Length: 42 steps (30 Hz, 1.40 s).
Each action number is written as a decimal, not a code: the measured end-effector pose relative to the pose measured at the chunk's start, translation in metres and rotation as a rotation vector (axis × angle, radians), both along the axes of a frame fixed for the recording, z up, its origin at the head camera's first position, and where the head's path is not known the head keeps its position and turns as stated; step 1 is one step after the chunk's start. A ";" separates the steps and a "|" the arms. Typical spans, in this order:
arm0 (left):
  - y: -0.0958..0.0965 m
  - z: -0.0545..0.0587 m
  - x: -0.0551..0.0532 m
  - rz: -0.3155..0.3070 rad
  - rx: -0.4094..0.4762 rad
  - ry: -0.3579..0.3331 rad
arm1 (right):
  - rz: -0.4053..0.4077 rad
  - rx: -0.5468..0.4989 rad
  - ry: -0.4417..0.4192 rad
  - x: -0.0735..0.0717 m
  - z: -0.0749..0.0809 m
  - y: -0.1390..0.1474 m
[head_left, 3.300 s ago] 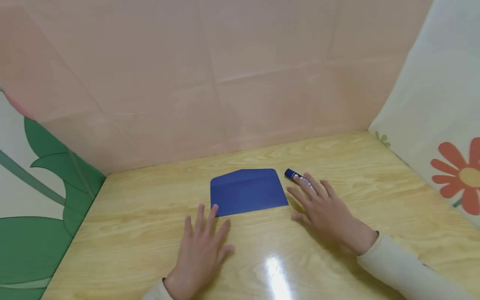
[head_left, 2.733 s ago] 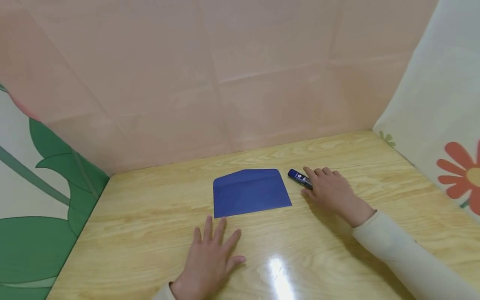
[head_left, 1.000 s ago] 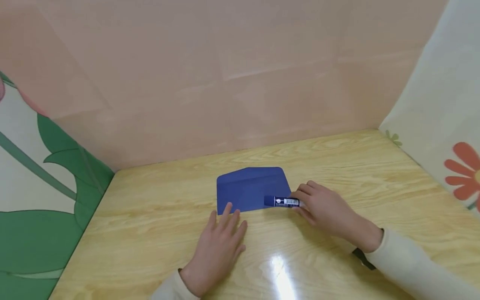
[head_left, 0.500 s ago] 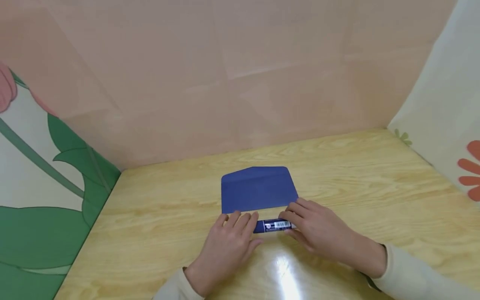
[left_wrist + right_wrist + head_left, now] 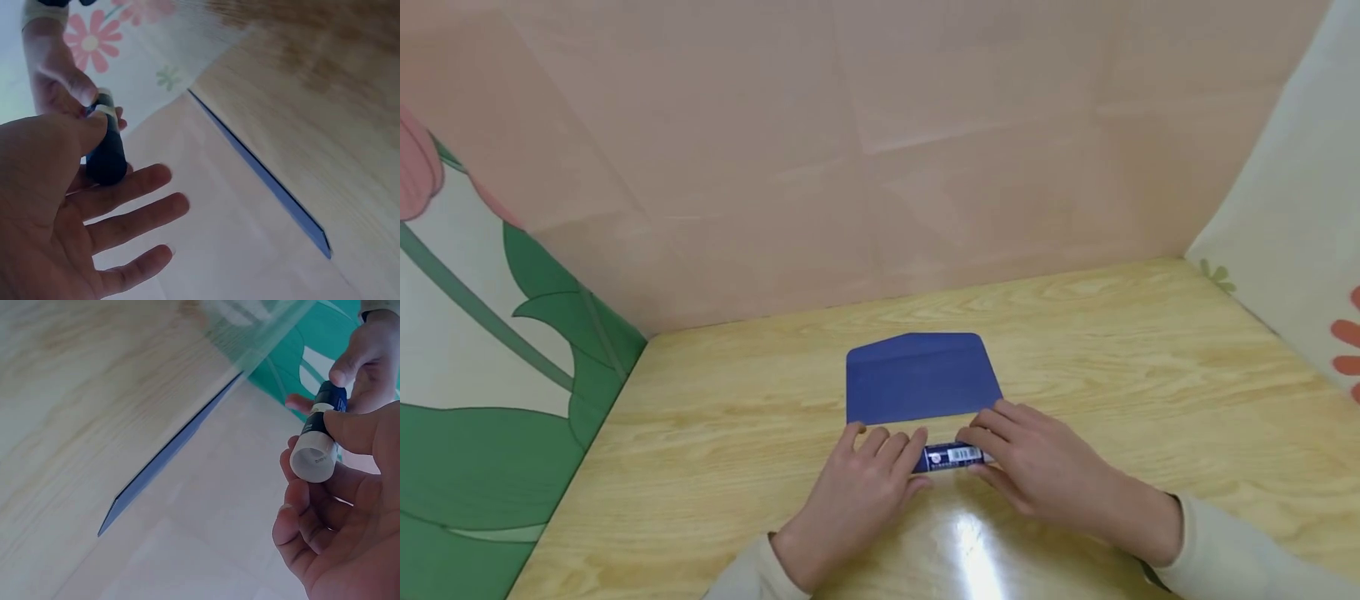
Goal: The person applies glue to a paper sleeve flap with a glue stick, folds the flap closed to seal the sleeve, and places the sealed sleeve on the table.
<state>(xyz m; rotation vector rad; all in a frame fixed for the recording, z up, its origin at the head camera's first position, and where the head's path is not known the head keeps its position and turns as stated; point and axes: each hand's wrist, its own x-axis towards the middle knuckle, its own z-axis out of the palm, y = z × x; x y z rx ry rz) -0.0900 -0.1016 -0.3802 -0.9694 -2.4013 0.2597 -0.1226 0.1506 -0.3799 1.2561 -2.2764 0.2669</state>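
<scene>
A glue stick (image 5: 953, 455) with a dark blue cap and a barcode label is held level between my two hands, just above the table. My left hand (image 5: 857, 492) pinches its capped end between thumb and forefinger; the other fingers spread loosely in the left wrist view. My right hand (image 5: 1060, 471) grips the body near the white base, whose hollow end (image 5: 312, 464) faces the right wrist camera. Beyond the hands a blue envelope (image 5: 921, 379) lies flat, its flap side unfolded away from me. In the left wrist view the envelope (image 5: 275, 184) appears as a thin strip.
The wood-grain table (image 5: 737, 383) meets a pink backdrop (image 5: 760, 167) at its far edge. A green leaf-patterned panel (image 5: 475, 467) borders the left side, and a white flower-patterned sheet (image 5: 1285, 208) stands on the right.
The right hand took up the glue stick from the right of the envelope and brought it left and nearer. The left hand moved in and took hold of the capped end.
</scene>
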 end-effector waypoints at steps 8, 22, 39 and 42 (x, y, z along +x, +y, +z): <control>0.002 -0.003 0.003 0.011 -0.030 0.010 | -0.010 0.010 -0.034 0.003 -0.002 0.000; 0.002 -0.002 0.004 0.011 -0.070 0.006 | -0.081 0.039 -0.049 0.005 -0.002 -0.005; -0.001 0.003 0.003 -0.035 0.125 -0.092 | 0.004 -0.127 0.062 0.002 0.003 -0.008; 0.001 0.003 0.001 -0.050 0.150 -0.113 | 0.001 -0.117 0.073 0.002 0.004 -0.008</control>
